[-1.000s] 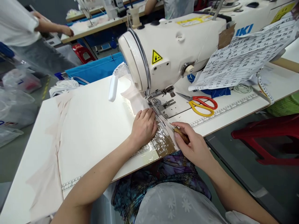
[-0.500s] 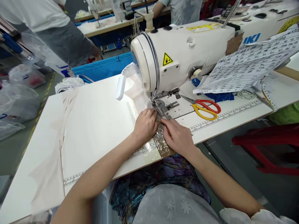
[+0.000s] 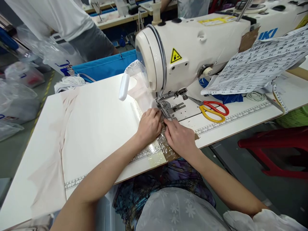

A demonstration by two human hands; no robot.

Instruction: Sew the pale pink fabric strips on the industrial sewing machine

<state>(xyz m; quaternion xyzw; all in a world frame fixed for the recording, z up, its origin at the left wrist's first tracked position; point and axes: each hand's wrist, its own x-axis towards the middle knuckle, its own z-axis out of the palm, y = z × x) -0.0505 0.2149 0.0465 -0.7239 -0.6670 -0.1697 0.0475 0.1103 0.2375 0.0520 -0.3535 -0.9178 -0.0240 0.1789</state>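
My left hand [image 3: 149, 126] lies palm down on pale fabric [image 3: 141, 96] just left of the presser foot [image 3: 166, 108] of a white sewing machine [image 3: 192, 41], fingers flat against the cloth. My right hand [image 3: 179, 138] sits close beside it, in front of the foot, fingers closed and pointing at the needle area. A brown wooden end [image 3: 196, 136] sticks out at its outer edge, seemingly the handle of a thin pointed tool. Both hands rest over a shiny taped brown patch [image 3: 166, 151] on the table edge.
Red-and-yellow scissors [image 3: 213, 110] lie right of the needle plate. A printed sheet [image 3: 260, 64] leans on the machine. More pale cloth [image 3: 64, 128] drapes over the table's left side. A person in a white shirt [image 3: 60, 16] stands behind a blue bin [image 3: 103, 65]. A red stool [image 3: 276, 147] stands to the right.
My right hand has moved left and forward from the table edge to the presser foot, beside my left hand. The wooden-handled tool is now mostly hidden under it. The left hand stayed.
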